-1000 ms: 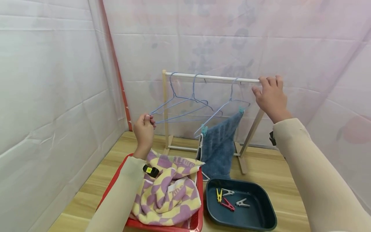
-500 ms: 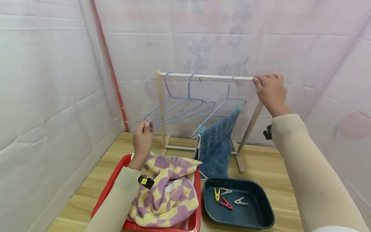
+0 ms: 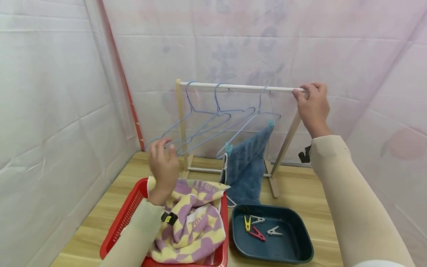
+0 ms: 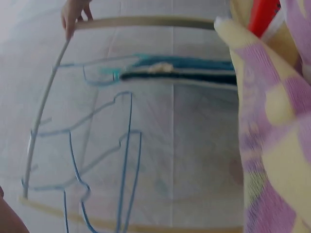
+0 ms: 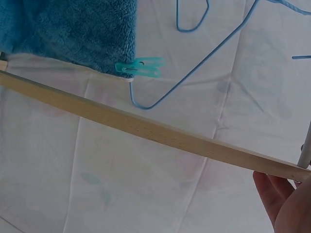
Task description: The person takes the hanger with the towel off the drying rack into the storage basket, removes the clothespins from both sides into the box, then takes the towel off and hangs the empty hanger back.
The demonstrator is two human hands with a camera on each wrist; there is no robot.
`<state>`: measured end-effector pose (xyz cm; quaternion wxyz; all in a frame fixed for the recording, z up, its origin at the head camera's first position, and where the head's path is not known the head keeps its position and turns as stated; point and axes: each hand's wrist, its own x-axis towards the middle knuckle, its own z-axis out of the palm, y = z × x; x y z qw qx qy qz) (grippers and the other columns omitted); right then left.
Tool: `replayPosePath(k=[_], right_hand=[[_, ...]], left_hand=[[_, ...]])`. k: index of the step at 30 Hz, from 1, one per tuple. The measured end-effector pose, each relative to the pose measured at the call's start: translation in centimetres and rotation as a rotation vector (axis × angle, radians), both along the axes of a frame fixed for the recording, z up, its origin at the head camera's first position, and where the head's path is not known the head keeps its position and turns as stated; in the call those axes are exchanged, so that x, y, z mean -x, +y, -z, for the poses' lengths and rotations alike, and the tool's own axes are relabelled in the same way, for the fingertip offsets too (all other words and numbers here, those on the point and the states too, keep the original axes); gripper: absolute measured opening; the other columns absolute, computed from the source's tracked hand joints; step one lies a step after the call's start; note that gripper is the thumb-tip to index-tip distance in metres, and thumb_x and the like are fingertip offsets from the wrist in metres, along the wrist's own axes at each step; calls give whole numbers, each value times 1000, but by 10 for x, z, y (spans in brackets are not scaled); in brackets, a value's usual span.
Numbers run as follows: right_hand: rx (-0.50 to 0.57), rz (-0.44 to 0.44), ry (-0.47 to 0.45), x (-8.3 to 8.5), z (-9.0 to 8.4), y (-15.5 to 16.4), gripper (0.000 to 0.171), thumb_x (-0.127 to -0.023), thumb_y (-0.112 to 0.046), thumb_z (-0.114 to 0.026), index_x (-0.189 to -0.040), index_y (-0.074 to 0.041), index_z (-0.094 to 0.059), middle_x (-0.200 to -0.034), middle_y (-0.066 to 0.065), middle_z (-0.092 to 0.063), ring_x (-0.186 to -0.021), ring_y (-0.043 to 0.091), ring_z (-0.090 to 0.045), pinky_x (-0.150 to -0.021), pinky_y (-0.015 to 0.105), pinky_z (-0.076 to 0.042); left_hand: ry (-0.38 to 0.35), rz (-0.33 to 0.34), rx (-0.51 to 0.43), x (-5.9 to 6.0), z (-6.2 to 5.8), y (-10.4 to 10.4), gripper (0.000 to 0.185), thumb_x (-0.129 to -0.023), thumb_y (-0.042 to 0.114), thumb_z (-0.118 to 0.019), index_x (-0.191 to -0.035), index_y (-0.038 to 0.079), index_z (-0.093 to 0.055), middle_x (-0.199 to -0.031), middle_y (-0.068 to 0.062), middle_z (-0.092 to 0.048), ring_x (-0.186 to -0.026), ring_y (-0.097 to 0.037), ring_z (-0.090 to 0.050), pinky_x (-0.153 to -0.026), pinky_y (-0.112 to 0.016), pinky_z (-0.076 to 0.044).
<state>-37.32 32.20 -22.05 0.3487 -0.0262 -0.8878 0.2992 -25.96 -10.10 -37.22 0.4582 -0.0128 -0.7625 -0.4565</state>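
My left hand (image 3: 164,167) is off the hangers, its fingers loosely spread beside the lower left ends of two blue wire hangers. These two, a left hanger (image 3: 191,110) and a middle hanger (image 3: 218,111), hang from the white rail (image 3: 240,87) of a small wooden drying rack. With thumb and fingers, my right hand (image 3: 313,107) grips the rack's top right corner, at the upper end of a wooden post (image 5: 146,130). On a third hanger (image 3: 240,130), a blue towel (image 3: 247,167) hangs from two teal clothespins (image 3: 228,148), slanting down to the left.
A red basket (image 3: 130,207) with a crumpled purple-and-yellow towel (image 3: 197,226) stands in front, under my left forearm. Right of it, a dark blue tray (image 3: 283,246) holds yellow, red and grey clothespins (image 3: 257,234). White sheets (image 3: 50,92) wall in the wooden table.
My left hand has let go of the two hangers it pinched, and its fingers have opened. The freed hangers have swung. My right hand stays on the rack's corner.
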Motion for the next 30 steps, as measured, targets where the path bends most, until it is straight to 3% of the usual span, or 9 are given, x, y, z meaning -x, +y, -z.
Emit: replayPosePath(k=[3, 6, 8, 15, 30], right_hand=[[-2, 19, -4, -2, 0, 2, 59, -102, -53, -49, -139, -8, -57, -153, 8, -36, -132, 35, -48, -104, 58, -37], [-4, 27, -16, -2, 1, 2, 59, -102, -53, -48, -139, -8, -57, -154, 7, -34, -133, 35, -47, -103, 59, -37], [-11, 29, -23, -2, 2, 1, 59, -102, -53, -48, -140, -8, -57, -155, 7, -34, -133, 35, -47, -103, 60, -37], [-37, 32, -18, -2, 3, -3, 58, -102, -54, -49, -137, -9, -59, -152, 7, -38, -129, 35, -51, -98, 60, -39], [-70, 35, -43, -5, 0, -7, 56, -103, -54, -47, -137, -11, -59, -150, 8, -40, -123, 35, -53, -92, 56, -38]], left_hand=[[16, 116, 93, 4, -5, 21, 22, -103, 20, -54, -117, 7, -64, -111, -11, -59, -100, -30, -56, -76, -40, -44], [-44, 215, 151, 10, -6, 40, 24, -105, 25, -51, -120, 10, -63, -112, -7, -60, -96, -27, -58, -70, -36, -45], [-87, 246, 170, 15, -6, 49, 25, -105, 28, -51, -121, 12, -62, -114, -4, -61, -95, -26, -59, -68, -35, -46], [-213, 308, 160, 24, -6, 67, 28, -104, 35, -52, -122, 17, -63, -114, 1, -61, -89, -17, -58, -68, -33, -45], [-339, 425, 162, 33, 1, 82, 38, -106, 46, -46, -135, 22, -54, -118, 6, -58, -89, -11, -57, -67, -33, -43]])
